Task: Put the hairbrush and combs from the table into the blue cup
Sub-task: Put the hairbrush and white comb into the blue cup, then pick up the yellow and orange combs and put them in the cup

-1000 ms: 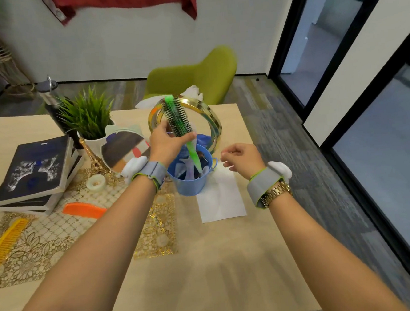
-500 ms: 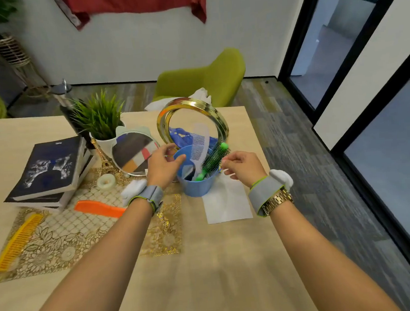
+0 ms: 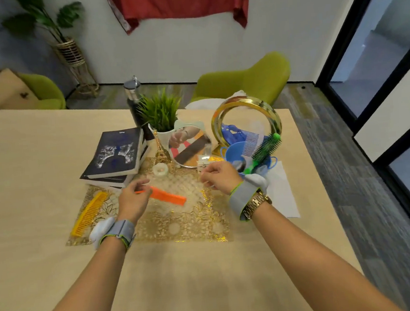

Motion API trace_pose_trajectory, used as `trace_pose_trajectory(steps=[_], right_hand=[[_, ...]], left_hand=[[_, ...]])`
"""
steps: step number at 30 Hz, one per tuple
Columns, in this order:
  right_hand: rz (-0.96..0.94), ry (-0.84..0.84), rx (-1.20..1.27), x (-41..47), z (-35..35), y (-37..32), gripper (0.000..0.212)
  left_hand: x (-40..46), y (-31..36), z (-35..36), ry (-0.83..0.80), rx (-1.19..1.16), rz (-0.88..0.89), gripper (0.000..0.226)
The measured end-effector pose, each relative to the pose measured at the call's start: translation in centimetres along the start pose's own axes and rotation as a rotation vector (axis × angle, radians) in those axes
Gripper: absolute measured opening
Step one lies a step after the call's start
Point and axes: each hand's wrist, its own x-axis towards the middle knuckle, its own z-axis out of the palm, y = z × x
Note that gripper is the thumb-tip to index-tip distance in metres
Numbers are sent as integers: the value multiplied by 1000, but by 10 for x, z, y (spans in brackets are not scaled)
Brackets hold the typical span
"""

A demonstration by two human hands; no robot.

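Note:
The blue cup (image 3: 232, 152) stands at the right of the table and holds the green round hairbrush (image 3: 266, 150) and a pale comb (image 3: 252, 143), both leaning right. An orange comb (image 3: 169, 196) lies flat on the gold placemat (image 3: 180, 228). My left hand (image 3: 133, 199) hovers at the comb's thin tail end with its fingers curled and apart, and the tail shows between thumb and fingers. A yellow comb (image 3: 89, 213) lies on the mat's left edge. My right hand (image 3: 220, 176) is a loose fist just left of the cup and holds nothing.
Stacked books (image 3: 117, 155), a potted plant (image 3: 160, 114), a small Eiffel tower (image 3: 159, 148), a tape roll (image 3: 160, 170), a hand mirror (image 3: 189, 146) and a gold ring mirror (image 3: 245, 103) crowd the back. White paper (image 3: 284, 193) lies under the cup. The table's right edge is close.
The hairbrush went into the cup and was let go. My left hand then moved left from the cup to the orange comb. My right hand shifted slightly left.

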Motion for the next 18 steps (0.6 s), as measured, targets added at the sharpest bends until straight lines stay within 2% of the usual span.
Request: trace_pose_trajectory(steps=[5,8,11,13,15,18], right_hand=[[125,-89,-109,20,66,-1,15],[159,-103,-233,37,100,0,15],[179,-94,-398,49,129,8,29],[165,-38,-564,57,140,15,27],[180,-61,-708,64,147,17,27],[240,-88,-786,68,158,18,30]], left_hand=[[11,-39,-52,19,-2,-76,31],[23,-60,-81,-7,22,-128,31],[39,-79,-108,-27,69,-152,31],[50,-88,-119,-45,104,-149,30],[59,-93,-127,-59,129,-145,29],[70,-103,-136,-80,184,-144,29]])
